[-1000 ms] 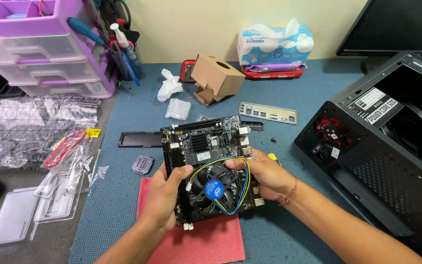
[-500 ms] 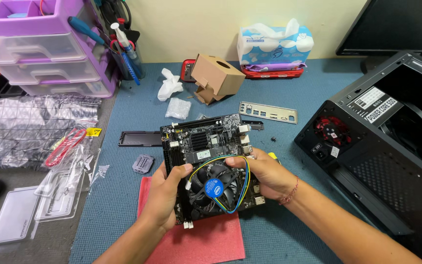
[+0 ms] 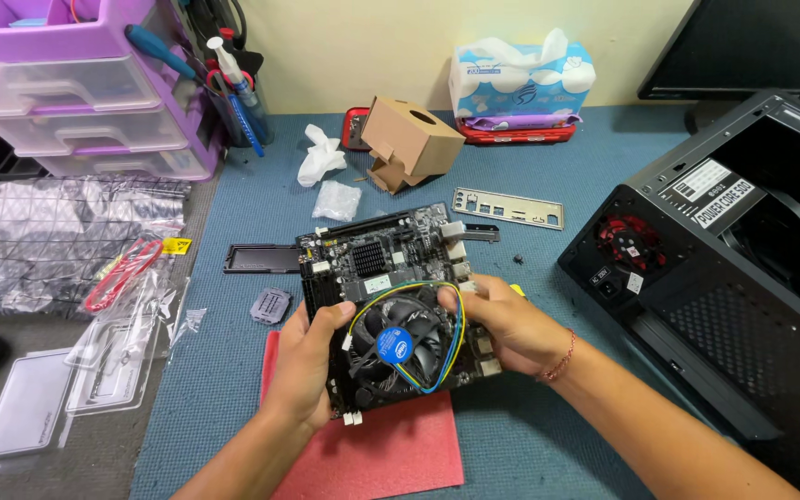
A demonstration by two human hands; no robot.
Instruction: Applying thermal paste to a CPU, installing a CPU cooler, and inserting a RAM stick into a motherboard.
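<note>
Since the earlier pictures almost nothing moves: the motherboard [image 3: 391, 296] stays lifted above the red foam sheet [image 3: 391, 454], and only the right hand [image 3: 502, 329] shifts its fingers a little along the cooler fan [image 3: 400, 347].

The left hand [image 3: 307, 366] grips the left edge of the board, thumb on top. The right hand grasps the right edge, with its fingers against the fan's side. The board hangs between both hands, over the blue mat [image 3: 530, 435], near the open black computer case [image 3: 743, 278].

To do this well, I judge it is better to hold only the edges, keep the board level, and keep the fingers away from the fan wires.

Count: one motherboard, one cooler fan, one foam sheet, one case, one metal port shield [image 3: 507, 207], one cardboard box [image 3: 411, 141], one tissue pack [image 3: 520, 79], and three purple drawers [image 3: 76, 102].
</note>
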